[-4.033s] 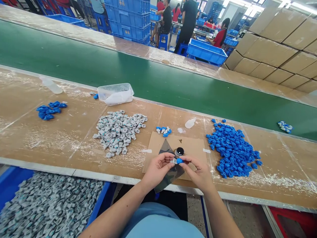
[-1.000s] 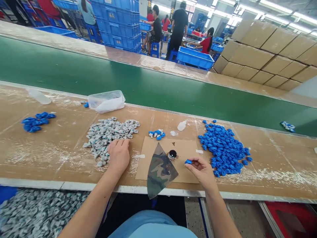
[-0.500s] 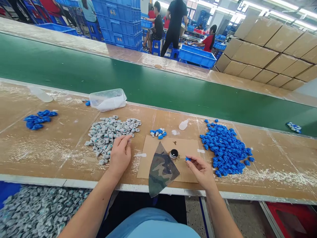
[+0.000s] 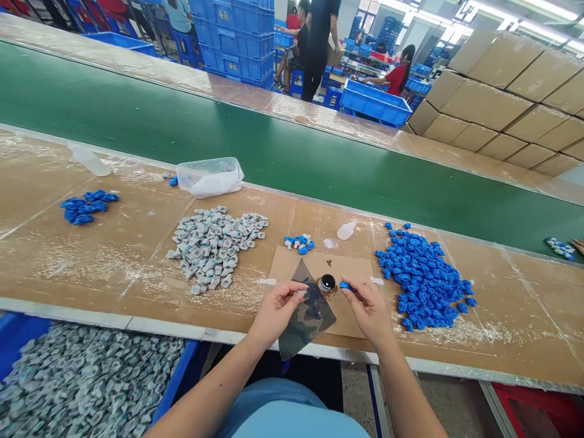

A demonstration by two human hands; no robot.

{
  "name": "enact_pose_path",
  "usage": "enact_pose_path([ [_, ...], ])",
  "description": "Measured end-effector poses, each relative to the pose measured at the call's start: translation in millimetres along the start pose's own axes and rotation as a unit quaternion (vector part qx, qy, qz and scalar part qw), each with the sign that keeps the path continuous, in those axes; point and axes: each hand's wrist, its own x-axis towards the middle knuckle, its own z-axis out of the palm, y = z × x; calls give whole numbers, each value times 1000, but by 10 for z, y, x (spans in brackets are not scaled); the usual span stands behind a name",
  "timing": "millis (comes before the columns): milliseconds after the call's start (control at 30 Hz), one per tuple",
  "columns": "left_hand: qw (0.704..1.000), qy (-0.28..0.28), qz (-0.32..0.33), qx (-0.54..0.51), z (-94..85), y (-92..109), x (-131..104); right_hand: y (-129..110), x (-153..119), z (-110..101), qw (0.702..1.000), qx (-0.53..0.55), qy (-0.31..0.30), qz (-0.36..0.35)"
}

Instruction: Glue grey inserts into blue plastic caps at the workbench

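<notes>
I'm holding two small parts well apart, and the main risk I'm judging is a drop: the left hand (image 4: 277,310) is pinching a small pale grey piece (image 4: 302,292) by the fingertips only, so a loose grip could be sending it onto the flat, pointed camouflage-patterned sheet (image 4: 294,340) underneath. Same worry for the right hand (image 4: 371,307), which is grasping a small bright blue piece (image 4: 345,285) between thumb and fingers, near a small round jar with a glossy black top or filling (image 4: 327,282). That jar is standing between the hands on a tan cardboard sheet (image 4: 351,265), so a stray knuckle could be tipping it and, if it's open, spilling it. Looks: the blue piece is showing as a short nub, the rest hiding behind fingers; the grey one is barely poking out, so I'm not telling its shape. Further out, a heap of angular grey pieces (image 4: 214,246) is lying to the left, and a heap of lumpy blue pieces (image 4: 422,277) is sitting to the right.
</notes>
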Motion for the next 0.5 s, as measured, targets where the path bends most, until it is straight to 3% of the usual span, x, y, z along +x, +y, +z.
enact_pose_path([
  [233, 998, -12, -46, -37, 38, -78, 11, -44, 47, 60, 999, -31, -28, -8],
  [500, 999, -16, -32, -22, 22, -117, 11, -52, 71, 62, 997, -60, -29, -35],
])
